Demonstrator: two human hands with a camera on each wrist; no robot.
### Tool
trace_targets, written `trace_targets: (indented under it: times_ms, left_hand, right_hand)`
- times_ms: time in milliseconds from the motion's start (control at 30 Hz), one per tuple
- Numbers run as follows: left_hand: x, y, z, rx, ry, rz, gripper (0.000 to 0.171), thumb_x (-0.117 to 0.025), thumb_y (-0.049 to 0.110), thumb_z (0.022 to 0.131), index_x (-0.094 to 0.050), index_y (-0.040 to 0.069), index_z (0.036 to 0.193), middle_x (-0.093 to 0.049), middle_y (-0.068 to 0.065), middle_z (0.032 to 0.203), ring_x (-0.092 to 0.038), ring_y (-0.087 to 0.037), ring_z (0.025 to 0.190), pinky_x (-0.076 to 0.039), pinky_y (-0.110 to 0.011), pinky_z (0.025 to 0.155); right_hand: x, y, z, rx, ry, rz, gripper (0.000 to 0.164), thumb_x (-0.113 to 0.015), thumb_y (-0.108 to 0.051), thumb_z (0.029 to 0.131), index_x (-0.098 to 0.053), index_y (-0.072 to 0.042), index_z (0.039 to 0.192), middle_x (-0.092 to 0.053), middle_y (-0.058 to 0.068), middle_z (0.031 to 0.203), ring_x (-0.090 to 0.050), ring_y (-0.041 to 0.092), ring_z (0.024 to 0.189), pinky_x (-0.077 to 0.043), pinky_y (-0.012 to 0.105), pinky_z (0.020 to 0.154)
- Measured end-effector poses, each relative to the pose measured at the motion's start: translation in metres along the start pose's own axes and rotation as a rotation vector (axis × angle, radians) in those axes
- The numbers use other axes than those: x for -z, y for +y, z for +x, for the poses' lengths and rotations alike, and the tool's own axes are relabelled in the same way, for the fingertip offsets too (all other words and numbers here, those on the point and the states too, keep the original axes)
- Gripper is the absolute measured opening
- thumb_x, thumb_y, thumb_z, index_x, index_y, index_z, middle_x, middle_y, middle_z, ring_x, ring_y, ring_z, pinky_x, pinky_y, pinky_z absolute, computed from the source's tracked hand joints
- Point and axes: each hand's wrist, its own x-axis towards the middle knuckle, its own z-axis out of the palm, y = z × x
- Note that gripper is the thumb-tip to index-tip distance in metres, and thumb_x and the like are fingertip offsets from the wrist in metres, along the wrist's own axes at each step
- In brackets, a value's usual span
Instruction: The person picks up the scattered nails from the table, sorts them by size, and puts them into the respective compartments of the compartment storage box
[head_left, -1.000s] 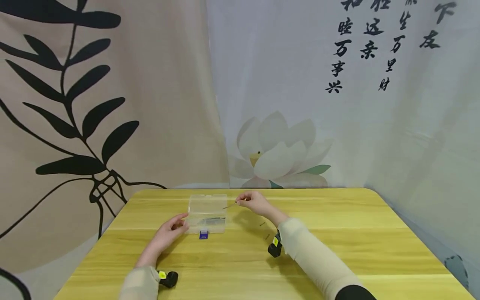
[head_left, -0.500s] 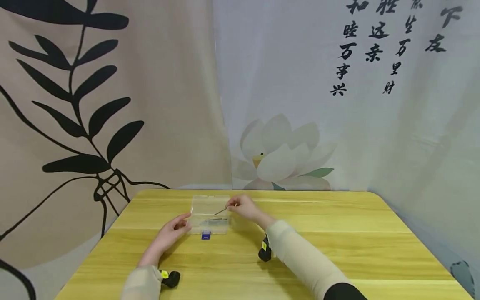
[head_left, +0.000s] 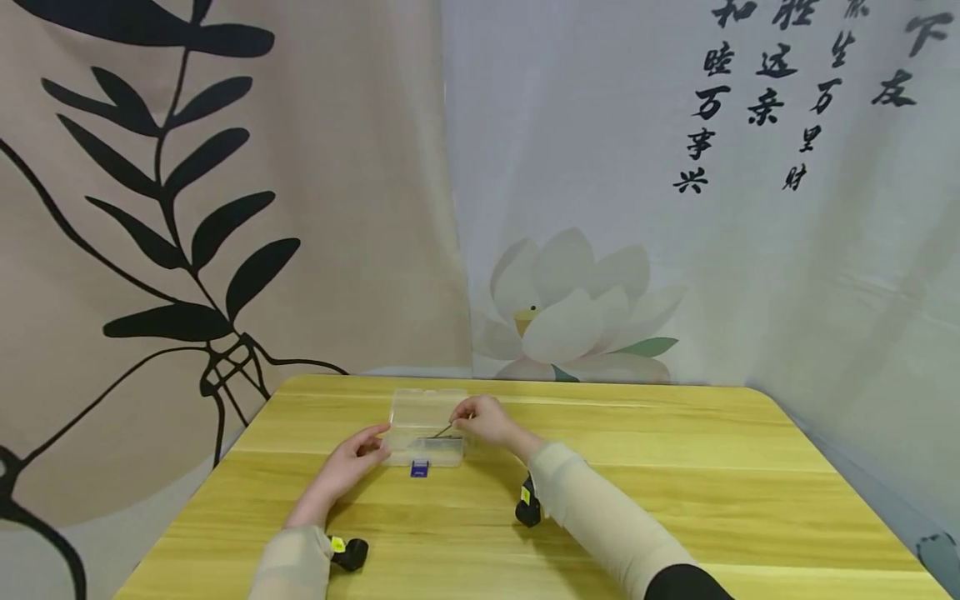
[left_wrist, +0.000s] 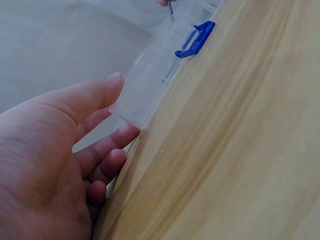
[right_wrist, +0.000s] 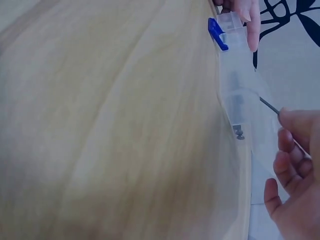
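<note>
A clear plastic box point(head_left: 447, 458) with a blue latch point(head_left: 419, 468) sits toward the table's far side, its clear lid point(head_left: 420, 407) folded back. My left hand point(head_left: 352, 462) holds the box's left end, thumb above and index finger at the lower corner in the left wrist view. Between thumb and fingertips, my right hand point(head_left: 483, 418) pinches a thin dark metal rod point(right_wrist: 269, 105). The rod slants down over the box; whether its tip touches anything inside cannot be told. Small dark metal pieces point(right_wrist: 239, 133) show at the box's near end in the right wrist view.
The box stands on a yellow wood-grain table point(head_left: 600, 467), close to its back edge. A printed curtain point(head_left: 360, 208) hangs behind it. Black wrist cameras point(head_left: 349, 553) stick out from both sleeves.
My right hand has moved left with the rod, from beside the box to over it, and the rod has dropped lower. My left hand stays at the box. The head view has turned slightly left.
</note>
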Motion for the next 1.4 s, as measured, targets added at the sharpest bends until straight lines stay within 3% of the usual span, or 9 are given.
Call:
trace_targets:
  times_ms: [300,467,733,933,1133,1400]
  left_hand:
    - [-0.003,-0.002,0.003,0.005,-0.014,-0.001,0.052,-0.062,0.022,0.097,-0.047,0.007,0.143,-0.058,-0.01,0.117,-0.049,-0.024,0.104,-0.04,-0.043,0.09]
    - [-0.004,-0.001,0.002,-0.035,-0.008,0.017,0.051,-0.062,0.021,0.097,-0.047,0.003,0.142,-0.059,-0.012,0.114,-0.051,-0.024,0.1,-0.042,-0.041,0.086]
    - [-0.006,0.004,0.003,-0.001,-0.027,0.003,0.051,-0.062,0.021,0.096,-0.047,0.007,0.143,-0.059,-0.01,0.115,-0.05,-0.025,0.103,-0.041,-0.042,0.088]
    - [-0.005,-0.001,0.006,0.002,-0.028,0.005,0.052,-0.062,0.024,0.097,-0.047,0.009,0.144,-0.058,-0.01,0.117,-0.05,-0.024,0.105,-0.04,-0.041,0.09]
    - [-0.002,-0.002,0.003,0.005,-0.025,0.003,0.052,-0.063,0.026,0.096,-0.048,0.009,0.143,-0.058,-0.01,0.117,-0.051,-0.023,0.104,-0.042,-0.039,0.088]
    - [-0.001,-0.003,0.003,-0.003,-0.009,0.027,0.051,-0.063,0.023,0.096,-0.048,0.007,0.143,-0.058,-0.012,0.116,-0.05,-0.023,0.101,-0.042,-0.038,0.086]
  right_hand:
    - [0.001,0.001,-0.003,0.003,-0.027,-0.01,0.008,-0.066,-0.007,0.091,-0.074,-0.006,0.091,-0.066,-0.005,0.08,-0.048,0.006,0.068,-0.041,0.023,0.062]
    - [0.003,0.001,-0.007,-0.015,-0.015,-0.022,0.01,-0.065,-0.009,0.092,-0.074,-0.007,0.095,-0.067,-0.004,0.085,-0.049,0.006,0.072,-0.042,0.024,0.066]
    - [0.024,0.004,-0.024,0.0,0.045,0.037,0.013,-0.063,-0.009,0.094,-0.074,-0.005,0.098,-0.07,0.002,0.092,-0.055,0.008,0.077,-0.045,0.026,0.069]
    - [0.051,0.013,-0.047,-0.029,0.023,0.083,0.018,-0.061,-0.013,0.096,-0.072,0.0,0.104,-0.069,0.004,0.098,-0.058,0.011,0.084,-0.047,0.03,0.074]
    - [0.075,0.033,-0.08,-0.064,-0.029,0.116,0.023,-0.061,-0.014,0.096,-0.069,0.003,0.109,-0.067,0.008,0.101,-0.052,0.015,0.078,-0.045,0.032,0.071]
    - [0.104,0.065,-0.118,-0.183,-0.025,0.188,0.024,-0.061,-0.016,0.096,-0.068,0.001,0.112,-0.066,0.013,0.106,-0.054,0.018,0.084,-0.045,0.034,0.077]
